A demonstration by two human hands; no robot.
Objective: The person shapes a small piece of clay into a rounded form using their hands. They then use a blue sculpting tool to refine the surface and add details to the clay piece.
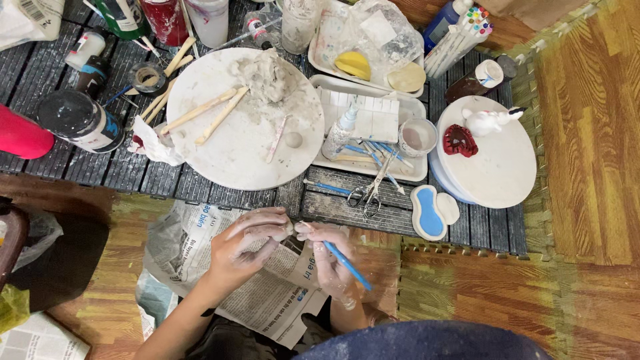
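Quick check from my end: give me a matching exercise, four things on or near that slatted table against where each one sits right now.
Things:
1. scissors
2. clay lump
3. white figurine
4. blue tool

Places:
A. on the right-hand round board
B. in the right hand
C. on the table slats below the tray
D. on the big round board

Pairs: 1-C, 2-D, 3-A, 4-B

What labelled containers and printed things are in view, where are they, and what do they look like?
Black jar: left on the mat, lying down, white-and-blue label.
Brown bottle: upper right, lying down, white label.
Newspaper: under both hands, crumpled, grey print.
White packet: top left corner, barcode.
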